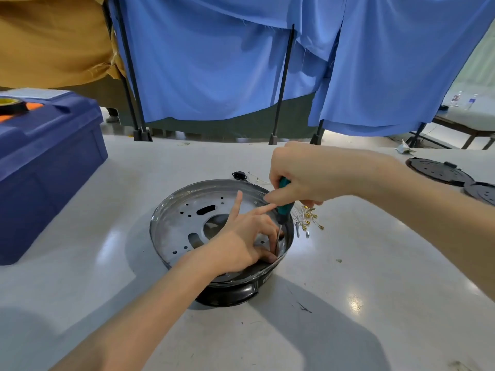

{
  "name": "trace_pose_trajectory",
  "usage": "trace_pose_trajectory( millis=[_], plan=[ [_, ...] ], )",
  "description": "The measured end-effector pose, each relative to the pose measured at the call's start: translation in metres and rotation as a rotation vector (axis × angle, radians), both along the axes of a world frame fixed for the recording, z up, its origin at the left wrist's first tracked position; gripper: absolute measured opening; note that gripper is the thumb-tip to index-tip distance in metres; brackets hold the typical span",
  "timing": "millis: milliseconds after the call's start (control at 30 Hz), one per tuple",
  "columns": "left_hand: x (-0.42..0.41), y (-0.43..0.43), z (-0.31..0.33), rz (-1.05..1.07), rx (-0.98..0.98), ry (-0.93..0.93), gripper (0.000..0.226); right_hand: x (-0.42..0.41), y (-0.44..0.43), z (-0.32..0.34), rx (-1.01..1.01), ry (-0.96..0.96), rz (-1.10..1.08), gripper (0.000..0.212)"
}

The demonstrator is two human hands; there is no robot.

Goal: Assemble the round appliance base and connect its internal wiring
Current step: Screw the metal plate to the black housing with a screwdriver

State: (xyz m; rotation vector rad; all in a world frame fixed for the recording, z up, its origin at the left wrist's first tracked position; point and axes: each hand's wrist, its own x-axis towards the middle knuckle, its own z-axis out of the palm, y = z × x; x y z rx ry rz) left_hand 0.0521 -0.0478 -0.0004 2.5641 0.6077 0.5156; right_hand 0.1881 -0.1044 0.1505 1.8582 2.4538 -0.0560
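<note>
The base (pixel 184 218), a shiny round metal pan sitting on a black housing, stands in the middle of the pale surface (pixel 348 266). Its floor is pierced with small holes, some slots and a large central opening.

The left hand (pixel 245 238) reaches into the base from the near side and rests on the pan floor at its right inner wall. Its first two fingers stick out straight towards the far rim, while the thumb and the other fingers curl in. This narrow grip pinches around the lower end of the screwdriver (pixel 281 208). What lies under the tip is hidden by the fingers.

The right hand (pixel 308 175) hangs above the right rim of the base, its grip wrapped firmly round the screwdriver's teal handle. The thin shaft points steeply down to the inside right edge of the base.

Just right of the base lies a loose bunch of white wires (pixel 310 216) with gold terminals, and beside them a few small metal screws (pixel 297 229). Just behind the base lies a small black socket (pixel 239 175). Well to the right of the base lie two black discs (pixel 439 171), overlapping. Well to its left stands a big blue box (pixel 48 162) with a tape roll (pixel 13 105) on top. Behind the base, beyond the surface, hang blue cloth (pixel 214 62) and yellow cloth (pixel 53 41) on black poles.
</note>
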Motion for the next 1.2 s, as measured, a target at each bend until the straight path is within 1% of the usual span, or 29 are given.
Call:
trace_pose_trajectory(
  millis=[67, 167, 200, 233, 267, 333, 367, 433, 467, 533, 600, 700, 767, 800, 900, 967, 1033, 1100, 1133, 1200],
  plan=[
    [0.003, -0.001, 0.003, 0.0, -0.01, -0.001, 0.01, -0.008, -0.006, -0.003, 0.08, -0.041, -0.046, 0.038],
    [-0.002, -0.006, 0.011, -0.048, -0.289, -0.202, 0.015, -0.013, -0.016, -0.002, 0.154, -0.108, -0.103, 0.039],
    [-0.003, -0.005, 0.013, -0.057, -0.356, -0.263, 0.007, -0.013, -0.018, -0.002, 0.157, -0.121, -0.119, 0.039],
    [-0.005, -0.007, 0.017, -0.053, -0.402, -0.311, 0.006, -0.012, -0.019, -0.003, 0.156, -0.131, -0.131, 0.04],
    [-0.006, -0.008, 0.019, -0.038, -0.417, -0.343, 0.014, -0.011, -0.019, -0.003, 0.148, -0.135, -0.138, 0.04],
    [-0.006, -0.012, 0.022, -0.033, -0.357, -0.374, 0.027, -0.008, -0.018, -0.001, 0.09, -0.14, -0.134, 0.043],
    [-0.005, -0.014, 0.022, -0.035, -0.298, -0.367, 0.029, -0.007, -0.017, 0.002, 0.035, -0.142, -0.13, 0.048],
    [-0.003, -0.017, 0.021, -0.021, -0.15, -0.32, 0.013, -0.004, -0.016, 0.008, -0.102, -0.115, -0.127, 0.056],
    [-0.002, -0.017, 0.021, -0.002, -0.099, -0.29, 0.01, -0.004, -0.015, 0.01, -0.17, -0.089, -0.124, 0.057],
    [-0.003, -0.016, 0.021, 0.017, -0.067, -0.275, 0.013, -0.004, -0.012, 0.013, -0.271, -0.006, -0.138, 0.054],
    [-0.004, -0.016, 0.021, -0.019, -0.08, -0.324, 0.018, -0.002, -0.008, 0.013, -0.317, 0.076, -0.181, 0.047],
    [-0.003, -0.016, 0.015, -0.031, -0.097, -0.321, 0.032, 0.003, -0.005, 0.012, -0.328, 0.156, -0.239, 0.04],
    [-0.001, -0.016, 0.014, -0.017, -0.114, -0.304, 0.039, 0.004, -0.005, 0.009, -0.288, 0.158, -0.257, 0.039],
    [-0.001, -0.017, 0.015, -0.033, -0.128, -0.311, 0.038, 0.003, -0.005, 0.007, -0.257, 0.147, -0.256, 0.039],
    [0.0, -0.018, 0.019, -0.093, -0.137, -0.339, 0.026, -0.001, -0.004, 0.004, -0.206, 0.119, -0.234, 0.045],
    [-0.001, -0.019, 0.021, -0.111, -0.18, -0.341, 0.021, -0.003, -0.007, 0.013, -0.274, 0.117, -0.216, 0.046],
    [-0.003, -0.018, 0.021, -0.091, -0.2, -0.33, 0.02, 0.001, -0.01, 0.023, -0.311, 0.129, -0.18, 0.04],
    [-0.004, -0.017, 0.021, -0.08, -0.188, -0.332, 0.03, 0.005, -0.013, 0.025, -0.261, 0.15, -0.138, 0.026],
    [-0.003, -0.017, 0.02, -0.078, -0.181, -0.327, 0.035, 0.006, -0.014, 0.022, -0.235, 0.161, -0.133, 0.024],
    [-0.002, -0.018, 0.019, -0.058, -0.167, -0.319, 0.043, 0.007, -0.015, 0.015, -0.21, 0.193, -0.149, 0.033]
  ],
)
